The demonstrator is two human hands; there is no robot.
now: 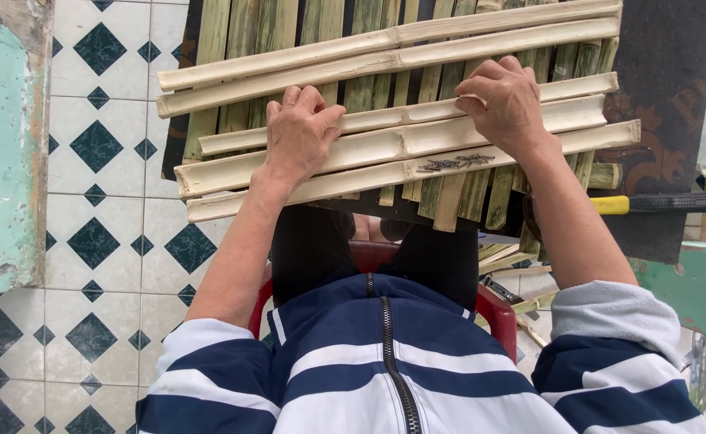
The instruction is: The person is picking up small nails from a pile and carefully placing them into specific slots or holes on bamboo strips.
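Observation:
A panel of green bamboo slats (345,48) runs away from me, with several pale split bamboo strips (385,149) laid across it. My left hand (301,128) presses flat on the cross strips at the left, fingers curled over one strip. On the right, my right hand (507,104) grips the edge of a pale cross strip. A small pile of dark nails (454,163) lies on the nearest wide strip, just below my right hand. I sit on a red plastic chair (493,313), with the panel over my knees.
A hammer with a yellow and black handle (650,202) lies at the right, under the panel's edge. White floor tiles with dark diamonds (96,225) spread to the left. A peeling teal wall (4,137) stands at far left. Loose bamboo offcuts (522,273) lie by the chair.

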